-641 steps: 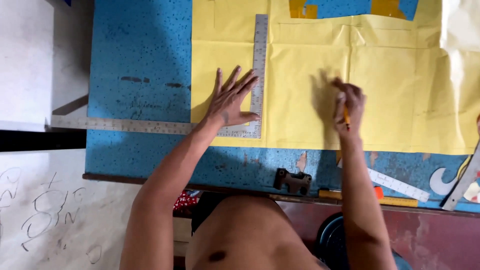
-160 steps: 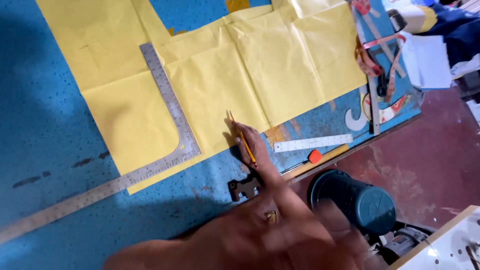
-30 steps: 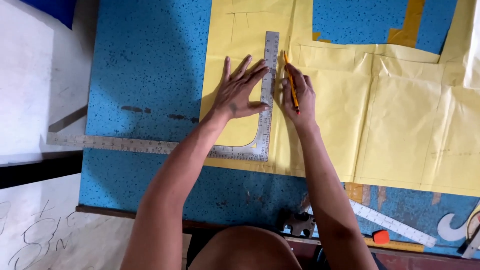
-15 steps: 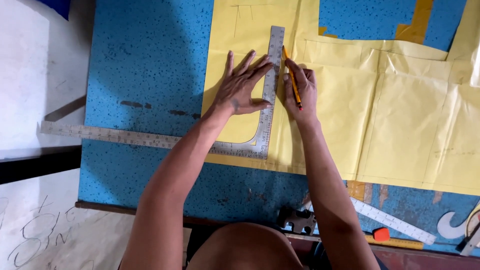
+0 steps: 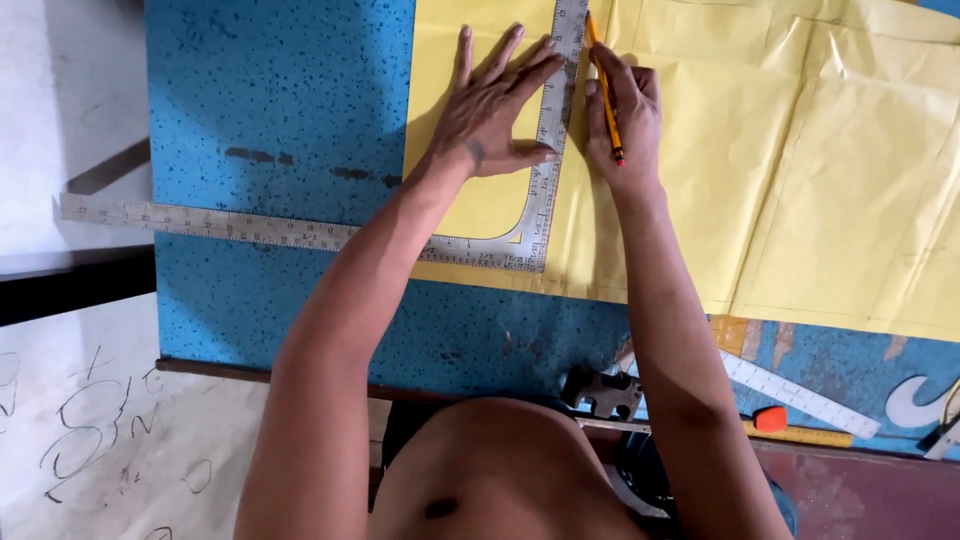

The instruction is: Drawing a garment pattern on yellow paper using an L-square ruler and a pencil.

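One metal L-square (image 5: 520, 230), one pencil (image 5: 605, 90), one white ruler (image 5: 800, 395), two hands (image 5: 495, 105) on yellow paper (image 5: 800, 180).

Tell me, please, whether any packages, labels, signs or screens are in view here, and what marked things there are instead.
No packages, labels, signs or screens in view.
Steel L-square: on the yellow paper, under the left hand; grey with graduation marks.
White ruler: lower right on the blue table; flat strip with tick marks.
Scribbles: dark, lower left on the pale floor.
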